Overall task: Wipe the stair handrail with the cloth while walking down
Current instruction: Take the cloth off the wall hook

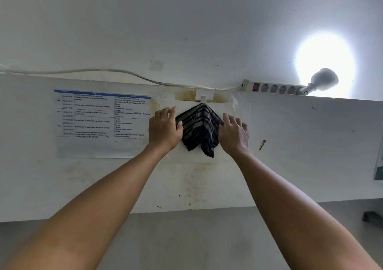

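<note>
Cloth, dark striped weave, hangs peaked; left hand and right hand apparently pinch its edges.

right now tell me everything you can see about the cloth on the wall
The cloth is dark, near black, with paler grey stripes crossing in a check, and looks like woven towel fabric. It hangs from a small white hook on the white wall, gathered to a peak at the top, with folded corners drooping below. The left hand touches its left edge and the right hand its right edge.
</note>
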